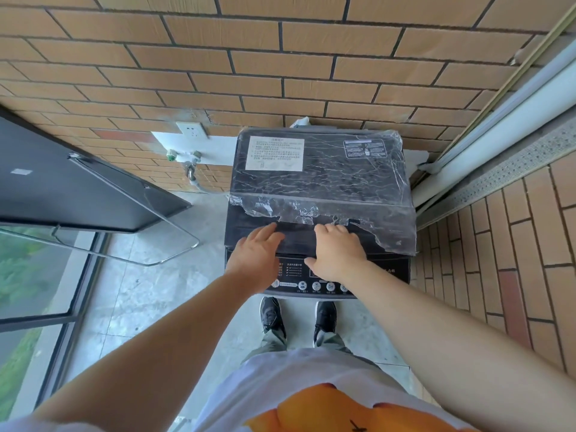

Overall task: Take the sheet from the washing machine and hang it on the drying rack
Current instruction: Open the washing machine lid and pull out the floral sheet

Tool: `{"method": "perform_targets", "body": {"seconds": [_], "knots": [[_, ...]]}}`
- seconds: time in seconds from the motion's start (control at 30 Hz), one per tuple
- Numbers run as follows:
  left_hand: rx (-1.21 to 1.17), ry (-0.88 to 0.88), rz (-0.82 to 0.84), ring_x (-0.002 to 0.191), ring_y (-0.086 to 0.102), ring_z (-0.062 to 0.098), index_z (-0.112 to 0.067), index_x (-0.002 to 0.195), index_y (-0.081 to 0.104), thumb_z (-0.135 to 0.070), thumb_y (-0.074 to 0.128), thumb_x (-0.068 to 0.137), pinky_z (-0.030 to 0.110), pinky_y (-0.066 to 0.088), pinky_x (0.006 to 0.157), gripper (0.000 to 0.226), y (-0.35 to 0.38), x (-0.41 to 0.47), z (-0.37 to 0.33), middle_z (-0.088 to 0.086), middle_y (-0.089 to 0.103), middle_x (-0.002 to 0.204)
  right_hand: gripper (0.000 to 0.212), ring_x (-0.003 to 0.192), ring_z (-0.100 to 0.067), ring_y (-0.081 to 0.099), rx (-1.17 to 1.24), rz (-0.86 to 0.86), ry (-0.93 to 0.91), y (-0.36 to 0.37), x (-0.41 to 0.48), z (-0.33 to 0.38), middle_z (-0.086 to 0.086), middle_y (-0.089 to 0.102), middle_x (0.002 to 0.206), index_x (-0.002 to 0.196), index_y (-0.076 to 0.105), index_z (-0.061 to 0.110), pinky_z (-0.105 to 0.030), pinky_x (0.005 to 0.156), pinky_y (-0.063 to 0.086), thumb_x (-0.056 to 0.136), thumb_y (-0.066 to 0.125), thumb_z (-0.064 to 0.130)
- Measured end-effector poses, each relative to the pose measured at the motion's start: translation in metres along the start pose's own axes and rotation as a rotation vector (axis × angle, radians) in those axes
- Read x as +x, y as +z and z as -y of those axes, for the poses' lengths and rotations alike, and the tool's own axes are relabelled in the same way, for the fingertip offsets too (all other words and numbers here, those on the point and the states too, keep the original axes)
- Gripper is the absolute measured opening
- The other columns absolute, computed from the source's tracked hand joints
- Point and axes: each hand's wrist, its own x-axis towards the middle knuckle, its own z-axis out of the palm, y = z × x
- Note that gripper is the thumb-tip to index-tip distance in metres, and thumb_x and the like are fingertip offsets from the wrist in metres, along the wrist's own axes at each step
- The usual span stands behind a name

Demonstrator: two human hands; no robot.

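A dark top-loading washing machine (318, 176) stands against the brick wall, its lid down and covered in crinkled clear plastic film. My left hand (255, 254) and my right hand (338, 247) both lie on the front edge of the lid, just above the control panel (311, 283), with fingers stretched forward. The sheet is hidden inside the machine. A metal drying rack (174, 247) with a thin chrome rail stands to the left of the machine.
A dark panel (78, 188) leans at the left above the rack. A wall socket (191, 130) and water tap (187, 159) sit left of the machine. A glass window runs along the left; a white sliding-door frame (498, 120) along the right. My feet stand on grey floor.
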Motion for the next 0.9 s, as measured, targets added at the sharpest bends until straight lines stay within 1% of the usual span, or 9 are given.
{"method": "perform_targets", "body": {"seconds": [0.1, 0.17, 0.3, 0.43, 0.57, 0.67, 0.8, 0.87, 0.9], "knots": [[0.026, 0.011, -0.171, 0.142, 0.034, 0.023, -0.023, 0.145, 0.042, -0.021, 0.062, 0.089, 0.041, 0.033, 0.113, 0.06, -0.015, 0.0, 0.0, -0.001, 0.04, 0.153, 0.088, 0.129, -0.028, 0.045, -0.007, -0.162, 0.033, -0.027, -0.008, 0.007, -0.005, 0.055, 0.136, 0.133, 0.048, 0.014, -0.046, 0.103, 0.04, 0.076, 0.056, 0.081], [0.07, 0.057, -0.296, 0.13, 0.048, 0.026, -0.022, 0.137, 0.05, -0.03, 0.07, 0.084, 0.043, 0.041, 0.104, 0.057, -0.027, 0.0, 0.0, 0.0, 0.053, 0.139, 0.094, 0.129, -0.029, 0.045, -0.012, -0.202, 0.043, -0.049, -0.009, 0.008, -0.005, 0.055, 0.136, 0.132, 0.049, 0.014, -0.048, 0.103, 0.039, 0.071, 0.056, 0.086], [0.155, 0.163, -0.47, 0.111, 0.061, 0.027, -0.02, 0.124, 0.06, -0.046, 0.075, 0.08, 0.043, 0.049, 0.091, 0.053, -0.045, 0.004, 0.01, -0.001, 0.065, 0.122, 0.083, 0.126, -0.031, 0.048, -0.021, -0.204, -0.002, -0.076, -0.011, 0.006, -0.007, 0.058, 0.132, 0.128, 0.049, 0.012, -0.048, 0.102, 0.04, 0.077, 0.062, 0.075], [0.25, 0.263, -0.568, 0.107, 0.064, 0.025, -0.021, 0.125, 0.06, -0.053, 0.057, 0.089, 0.041, 0.049, 0.086, 0.048, -0.073, 0.011, 0.016, -0.002, 0.067, 0.12, 0.07, 0.12, -0.03, 0.055, -0.04, -0.202, -0.067, -0.109, -0.015, -0.001, -0.007, 0.063, 0.127, 0.128, 0.054, 0.012, -0.045, 0.097, 0.043, 0.088, 0.057, 0.069], [0.21, 0.276, -0.617, 0.107, 0.066, 0.028, -0.021, 0.126, 0.063, -0.056, 0.045, 0.094, 0.042, 0.051, 0.09, 0.051, -0.117, 0.024, 0.014, -0.001, 0.066, 0.128, 0.059, 0.115, -0.03, 0.059, -0.089, -0.286, -0.072, -0.143, -0.019, 0.001, -0.007, 0.066, 0.124, 0.126, 0.057, 0.014, -0.043, 0.09, 0.041, 0.098, 0.043, 0.064], [0.079, 0.249, -0.723, 0.106, 0.065, 0.032, -0.017, 0.127, 0.061, -0.048, 0.066, 0.09, 0.044, 0.053, 0.088, 0.049, -0.15, 0.033, 0.005, 0.003, 0.061, 0.134, 0.049, 0.116, -0.03, 0.058, -0.058, -0.479, -0.064, -0.16, -0.021, 0.005, -0.006, 0.063, 0.126, 0.129, 0.058, 0.015, -0.044, 0.093, 0.044, 0.102, 0.04, 0.052], [-0.014, 0.226, -0.911, 0.096, 0.059, 0.031, -0.011, 0.104, 0.066, -0.03, 0.082, 0.079, 0.043, 0.051, 0.082, 0.035, -0.189, 0.054, -0.008, 0.007, 0.062, 0.11, 0.029, 0.11, -0.031, 0.054, -0.027, -0.822, -0.077, -0.171, -0.02, 0.009, -0.007, 0.059, 0.117, 0.115, 0.066, 0.011, -0.044, 0.089, 0.047, 0.093, 0.059, 0.027], [-0.008, 0.283, -0.956, 0.088, 0.06, 0.033, -0.009, 0.094, 0.07, -0.017, 0.08, 0.08, 0.044, 0.052, 0.078, 0.019, -0.201, 0.066, -0.013, 0.008, 0.066, 0.098, 0.029, 0.112, -0.031, 0.053, -0.044, -0.868, -0.063, -0.173, -0.018, 0.01, -0.007, 0.059, 0.118, 0.114, 0.066, 0.011, -0.044, 0.089, 0.045, 0.089, 0.061, 0.024], [0.004, 0.311, -0.963, 0.085, 0.06, 0.034, -0.008, 0.092, 0.073, -0.011, 0.078, 0.081, 0.043, 0.053, 0.077, 0.012, -0.205, 0.072, -0.014, 0.008, 0.068, 0.094, 0.034, 0.119, -0.031, 0.051, -0.044, -0.842, -0.061, -0.175, -0.017, 0.01, -0.008, 0.057, 0.127, 0.121, 0.063, 0.011, -0.044, 0.094, 0.043, 0.089, 0.061, 0.024]]}}
